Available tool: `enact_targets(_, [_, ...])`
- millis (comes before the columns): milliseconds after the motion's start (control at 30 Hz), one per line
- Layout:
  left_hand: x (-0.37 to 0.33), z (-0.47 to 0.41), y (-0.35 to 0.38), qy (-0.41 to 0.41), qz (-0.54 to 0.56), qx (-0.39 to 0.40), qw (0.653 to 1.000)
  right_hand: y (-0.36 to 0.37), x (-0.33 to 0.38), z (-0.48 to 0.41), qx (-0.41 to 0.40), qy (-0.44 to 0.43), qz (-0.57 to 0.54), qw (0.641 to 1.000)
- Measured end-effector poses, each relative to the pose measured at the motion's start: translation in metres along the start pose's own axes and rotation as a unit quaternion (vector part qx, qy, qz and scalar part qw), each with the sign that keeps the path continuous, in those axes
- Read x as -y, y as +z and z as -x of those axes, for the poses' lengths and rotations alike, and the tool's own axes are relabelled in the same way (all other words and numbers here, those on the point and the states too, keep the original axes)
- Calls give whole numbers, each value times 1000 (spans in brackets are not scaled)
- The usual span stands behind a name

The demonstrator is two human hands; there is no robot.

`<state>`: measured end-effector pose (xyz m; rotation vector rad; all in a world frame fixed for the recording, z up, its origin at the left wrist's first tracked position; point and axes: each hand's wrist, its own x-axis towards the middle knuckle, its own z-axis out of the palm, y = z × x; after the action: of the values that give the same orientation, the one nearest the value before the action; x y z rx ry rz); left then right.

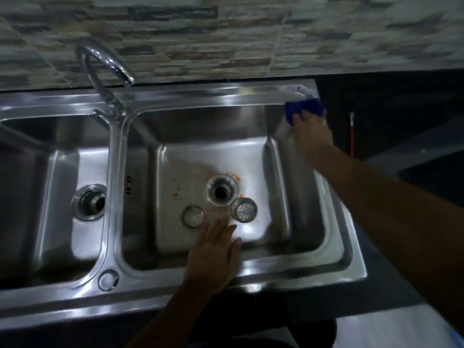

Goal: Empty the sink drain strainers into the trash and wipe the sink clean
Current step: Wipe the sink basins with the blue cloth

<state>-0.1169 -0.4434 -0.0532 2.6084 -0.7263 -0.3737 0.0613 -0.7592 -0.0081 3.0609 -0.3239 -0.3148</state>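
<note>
Two pieces sit just beside the open drain [221, 189]: a ringed strainer [192, 216] on its near-left and a perforated strainer [244, 209] on its near-right. Our left hand [213, 249] hovers flat and open, nearer than both. Our right hand [310, 133] clutches a blue cloth [305, 108] far back-right of the drain. Wiping now, we judge, could sweep the orange residue [175, 195] down that unguarded hole.

No legible writing
The steel sink [226, 99] and the tiled wall [226, 46] at twelve o'clock show no readable letters, brands or numbers.
</note>
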Motion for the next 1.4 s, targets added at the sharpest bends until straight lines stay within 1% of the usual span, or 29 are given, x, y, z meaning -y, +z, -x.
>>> enact_targets(67, [-12,14,6,-11,-8,7,1000,23,-1,55,-19,-12,8,1000])
enact_targets(133, [-18,17,4,-23,-8,16,1000,43,1,113,-59,-4,-21,998])
enact_targets(233, [-23,15,-1,-31,-29,17,999,60,1,176,-54,18,-48,997])
enact_targets(300, [-28,15,-2,-20,-38,17,999,63,-2,177,-48,18,-48,998])
enact_targets(400, [-29,15,-2,-18,-29,18,999,61,-7,126,-48,-2,-17,999])
enact_targets(500, [-27,15,-4,-18,-8,11,1000,44,-7,67,-27,-5,-58,998])
enact_targets(567, [-28,16,-5,-20,-1,3,1000,36,-7,52,-32,6,-102,994])
enact_targets(633, [-30,16,-8,-39,4,13,999,30,-6,65,-35,7,-122,992])
enact_targets(733, [-26,16,-3,-62,34,41,997,39,-4,109,-49,3,-122,991])
enact_targets(800, [-23,16,-1,-76,73,55,993,48,-2,145,-59,18,-134,989])
enact_targets(867, [-20,16,-2,-93,127,48,986,55,0,184,-59,31,-146,987])
enact_targets(933, [-18,16,-8,-100,167,43,980,60,1,219,-49,50,-183,981])
enact_targets(1000, [-7,19,-15,-92,166,45,981,64,6,243,-46,84,-212,972])
enact_targets(1067, [14,25,-25,-79,131,30,988,66,15,254,-52,127,-226,965])
enact_targets(1133, [41,33,-39,-78,93,8,993,66,28,259,-52,152,-231,960])
enact_targets(1267, [105,47,-69,-54,9,-33,998,64,80,263,-44,122,-248,960])
enact_targets(1400, [153,48,-96,-38,-10,-56,998,55,167,263,-24,65,-271,960])
